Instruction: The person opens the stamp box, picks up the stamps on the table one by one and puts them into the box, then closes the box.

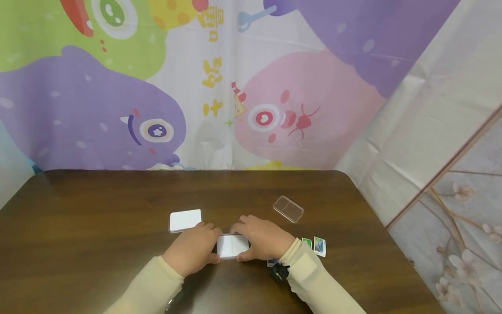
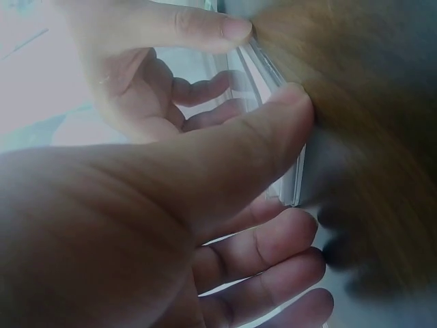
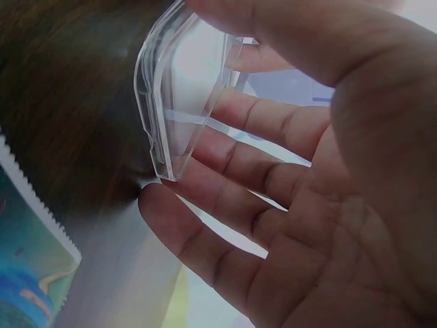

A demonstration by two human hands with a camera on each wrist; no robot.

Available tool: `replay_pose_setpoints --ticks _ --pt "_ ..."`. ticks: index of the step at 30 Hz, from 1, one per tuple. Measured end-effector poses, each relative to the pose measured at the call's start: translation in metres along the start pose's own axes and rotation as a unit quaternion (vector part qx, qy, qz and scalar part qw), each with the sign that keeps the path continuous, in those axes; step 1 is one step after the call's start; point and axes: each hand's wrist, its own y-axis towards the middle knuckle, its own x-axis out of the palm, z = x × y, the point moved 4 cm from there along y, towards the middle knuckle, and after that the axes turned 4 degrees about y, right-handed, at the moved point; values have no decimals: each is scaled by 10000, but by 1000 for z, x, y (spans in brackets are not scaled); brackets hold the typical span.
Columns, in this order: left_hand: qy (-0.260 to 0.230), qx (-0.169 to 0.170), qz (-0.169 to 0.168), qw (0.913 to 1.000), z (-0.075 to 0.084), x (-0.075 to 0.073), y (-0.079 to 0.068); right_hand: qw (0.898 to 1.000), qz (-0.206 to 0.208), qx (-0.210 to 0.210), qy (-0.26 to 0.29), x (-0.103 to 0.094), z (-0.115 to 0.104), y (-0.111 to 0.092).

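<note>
Between both hands is a clear plastic case [image 1: 233, 247] with a white insert, close over the table. My left hand [image 1: 195, 247] grips its left end, thumb at the near edge and fingers at the far side. My right hand [image 1: 264, 239] holds the right end the same way. The left wrist view shows the case edge-on as thin stacked layers [image 2: 298, 174], partly covered by the thumb. In the right wrist view, the transparent rim and rounded corners of the case [image 3: 179, 102] show, with fingers spread along its far side.
A second case with a white insert [image 1: 185, 213] lies just beyond my left hand. A see-through case part [image 1: 288, 209] lies farther right. Small stamps [image 1: 319, 247] with toothed edges are beside my right wrist, some partly hidden under it. A patterned cloth [image 1: 211, 144] hangs behind the table.
</note>
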Motion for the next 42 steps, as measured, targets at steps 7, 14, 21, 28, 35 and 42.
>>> replay_pose_setpoints --ticks 7,14,21,28,35,42 --pt "8 -7 -11 10000 0 -1 0 9999 43 -55 85 -1 0 0" --pt "-13 -14 -39 10000 1 0 1 9999 6 -1 116 -1 1 -1" --pt "-79 -47 -107 9999 1 1 1 10000 21 35 47 -1 1 -1" --pt "-50 -51 -118 9999 1 0 2 9999 27 68 138 -3 3 -1" --pt "-86 -98 -97 9999 0 1 2 9997 -27 -49 231 -5 6 -3" --pt "-107 -109 -78 9999 0 0 1 9989 -37 -119 441 -10 7 -4"
